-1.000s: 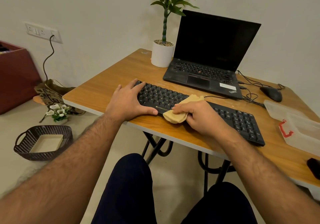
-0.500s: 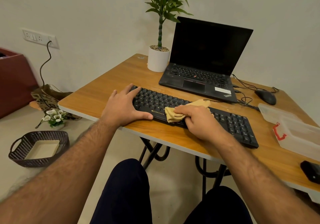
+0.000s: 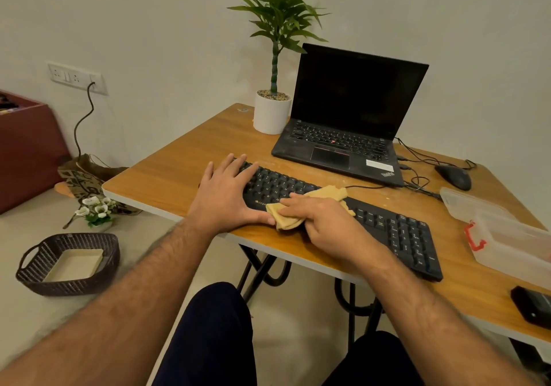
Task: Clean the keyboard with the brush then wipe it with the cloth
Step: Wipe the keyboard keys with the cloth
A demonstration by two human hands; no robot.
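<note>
A black keyboard (image 3: pixel 396 230) lies slanted near the front edge of the wooden table (image 3: pixel 179 174). My left hand (image 3: pixel 226 198) lies flat with straight fingers on the keyboard's left end, thumb along its front edge. My right hand (image 3: pixel 325 224) grips a tan cloth (image 3: pixel 331 192) and presses it on the keys at the keyboard's middle. Part of the cloth hangs over the front edge beside my left thumb. No brush is in sight.
Behind the keyboard stand an open black laptop (image 3: pixel 351 123) and a potted plant (image 3: pixel 272 111). A mouse (image 3: pixel 453 175) with cables, a clear plastic box (image 3: pixel 501 236) and a dark object (image 3: pixel 533 305) lie at the right. A woven basket (image 3: pixel 68 263) sits on the floor.
My right hand has slid the cloth back toward the keyboard's front edge, close to my left thumb. The left hand stays on the keyboard's left end. The camera tilted slightly.
</note>
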